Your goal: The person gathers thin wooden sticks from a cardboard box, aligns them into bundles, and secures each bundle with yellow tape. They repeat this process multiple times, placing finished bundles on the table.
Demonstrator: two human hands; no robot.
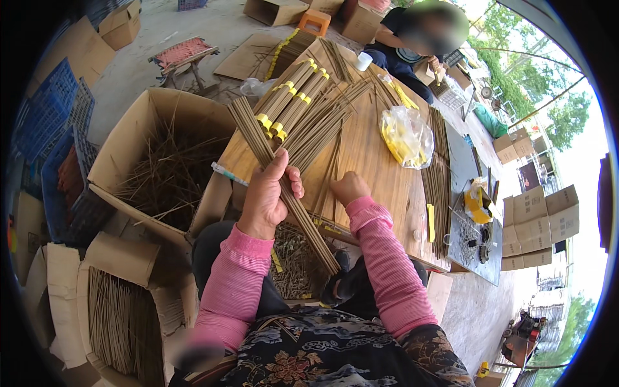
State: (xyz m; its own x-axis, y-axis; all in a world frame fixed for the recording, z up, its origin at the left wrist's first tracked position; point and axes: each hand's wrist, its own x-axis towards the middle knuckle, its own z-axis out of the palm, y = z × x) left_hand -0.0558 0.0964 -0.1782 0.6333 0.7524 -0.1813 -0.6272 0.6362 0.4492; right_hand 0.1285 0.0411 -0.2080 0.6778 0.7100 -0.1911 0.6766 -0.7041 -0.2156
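My left hand (265, 197) is wrapped round a slanting bundle of thin brown incense sticks (303, 222), held over the table's near edge with its lower end above my lap. On the wooden table (371, 151), my right hand (350, 188) is closed with the knuckles up. Beside it lie a few loose sticks (334, 164); whatever its fingers hold, if anything, is hidden. Beyond my left hand is a spread heap of loose sticks (316, 132). Several bundles bound with yellow bands (284, 106) lie next to that heap.
An open carton (109, 158) of tangled sticks stands left, another carton (138, 258) of straight sticks below it. A clear bag (407, 135) with yellow strips lies on the table. At right is a grey board (465, 193) with a yellow container (477, 203). A person (403, 45) sits across.
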